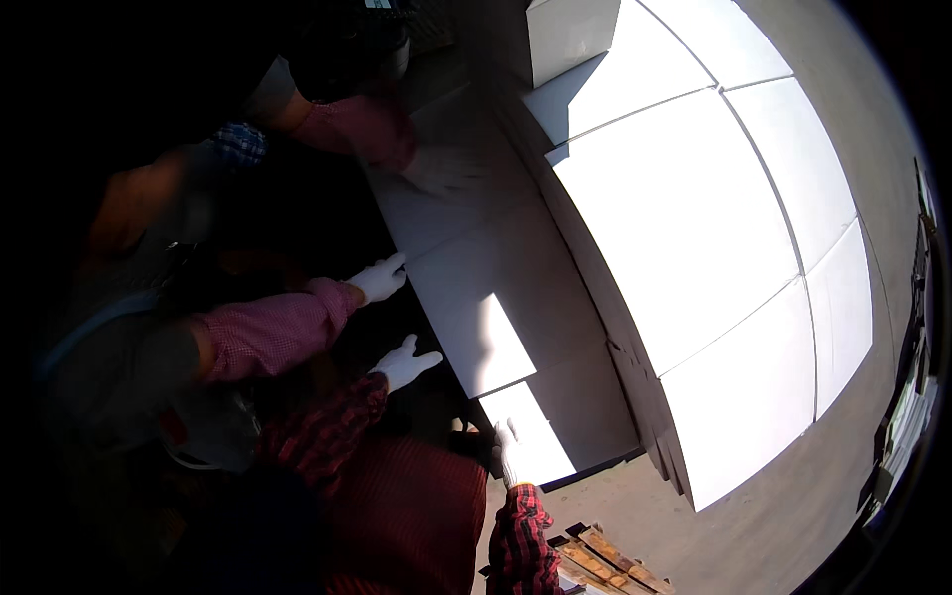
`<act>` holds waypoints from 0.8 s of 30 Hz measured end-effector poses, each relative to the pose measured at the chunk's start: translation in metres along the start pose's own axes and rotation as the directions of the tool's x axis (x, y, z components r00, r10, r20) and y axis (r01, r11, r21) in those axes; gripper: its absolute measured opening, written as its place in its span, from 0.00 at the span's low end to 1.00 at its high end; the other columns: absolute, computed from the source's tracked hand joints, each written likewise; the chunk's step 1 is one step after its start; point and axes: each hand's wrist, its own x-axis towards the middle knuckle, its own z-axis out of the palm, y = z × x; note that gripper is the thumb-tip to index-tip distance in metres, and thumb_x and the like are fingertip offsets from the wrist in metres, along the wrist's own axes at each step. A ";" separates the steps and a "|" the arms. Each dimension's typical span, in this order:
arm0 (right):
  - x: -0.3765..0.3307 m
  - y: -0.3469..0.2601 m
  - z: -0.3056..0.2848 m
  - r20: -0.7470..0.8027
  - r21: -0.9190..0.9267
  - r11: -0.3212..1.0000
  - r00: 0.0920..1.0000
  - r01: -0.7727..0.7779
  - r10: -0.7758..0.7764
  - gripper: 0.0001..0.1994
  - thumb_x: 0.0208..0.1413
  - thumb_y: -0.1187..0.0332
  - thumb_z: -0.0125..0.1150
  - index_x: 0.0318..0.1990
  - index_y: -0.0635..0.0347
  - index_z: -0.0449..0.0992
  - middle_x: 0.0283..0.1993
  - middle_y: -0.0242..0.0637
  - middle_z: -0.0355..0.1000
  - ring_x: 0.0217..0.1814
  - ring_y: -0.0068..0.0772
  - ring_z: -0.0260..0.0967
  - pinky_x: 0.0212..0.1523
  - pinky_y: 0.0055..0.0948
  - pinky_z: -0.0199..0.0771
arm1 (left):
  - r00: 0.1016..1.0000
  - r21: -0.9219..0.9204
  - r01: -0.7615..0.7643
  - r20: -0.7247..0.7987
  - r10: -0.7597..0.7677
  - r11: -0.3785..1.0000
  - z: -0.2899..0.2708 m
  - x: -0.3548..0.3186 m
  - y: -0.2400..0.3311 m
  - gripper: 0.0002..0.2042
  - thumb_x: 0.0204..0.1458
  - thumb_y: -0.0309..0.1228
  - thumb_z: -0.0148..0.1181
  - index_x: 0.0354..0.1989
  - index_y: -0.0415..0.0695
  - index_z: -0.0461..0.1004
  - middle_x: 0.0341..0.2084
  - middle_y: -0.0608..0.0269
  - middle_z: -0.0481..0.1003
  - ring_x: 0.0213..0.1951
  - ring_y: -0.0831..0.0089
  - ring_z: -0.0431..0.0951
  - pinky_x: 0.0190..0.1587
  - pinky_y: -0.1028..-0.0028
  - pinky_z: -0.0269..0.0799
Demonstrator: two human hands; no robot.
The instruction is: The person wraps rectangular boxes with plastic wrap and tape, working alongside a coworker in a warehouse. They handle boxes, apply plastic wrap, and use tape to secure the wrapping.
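Observation:
My left hand (409,364), in a white glove and a red-and-black plaid sleeve, hovers just left of a row of flat white panels. Its thumb and fingers are spread, and nothing is in it. My right hand (510,453), gloved the same way, lies at the near white panel (548,436), fingers stretched along its surface near the left edge. Beyond that sits a second white panel (496,337), half in shadow, with a bright sunlit patch. Whether these are box tops or stacked sheets I cannot tell.
A co-worker in pink checked sleeves stands at left, one gloved hand (380,279) at the panel edge, the other (441,171) blurred over the far panels. To the right rises a taller sunlit white stack (684,218) bearing a box (572,38). A wooden pallet (605,560) lies near.

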 end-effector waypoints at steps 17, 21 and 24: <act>-0.081 -0.002 -0.153 0.238 -0.794 0.554 0.966 0.251 -0.097 0.13 0.60 0.60 0.58 0.38 0.61 0.80 0.26 0.42 0.73 0.24 0.36 0.69 0.27 0.38 0.72 | 0.858 -0.222 -0.462 0.132 0.496 0.858 0.058 -0.244 -0.089 0.26 0.61 0.51 0.47 0.62 0.49 0.70 0.62 0.51 0.69 0.61 0.53 0.70 0.62 0.60 0.67; -0.040 -0.039 -0.124 0.502 -0.829 0.228 0.859 0.511 -0.099 0.14 0.60 0.59 0.58 0.38 0.62 0.80 0.25 0.42 0.72 0.23 0.36 0.68 0.26 0.37 0.72 | 0.810 -0.298 -0.581 -0.116 0.575 0.757 0.068 -0.250 -0.150 0.18 0.64 0.41 0.45 0.60 0.54 0.71 0.66 0.51 0.64 0.63 0.52 0.68 0.63 0.61 0.67; -0.030 -0.053 -0.053 0.232 -0.901 0.401 0.965 0.166 0.121 0.11 0.62 0.60 0.59 0.44 0.57 0.77 0.31 0.28 0.69 0.31 0.26 0.70 0.26 0.31 0.72 | 0.951 -0.787 -0.302 -0.208 0.231 0.537 0.115 -0.249 -0.221 0.31 0.61 0.49 0.52 0.66 0.38 0.64 0.66 0.46 0.64 0.66 0.56 0.65 0.68 0.65 0.60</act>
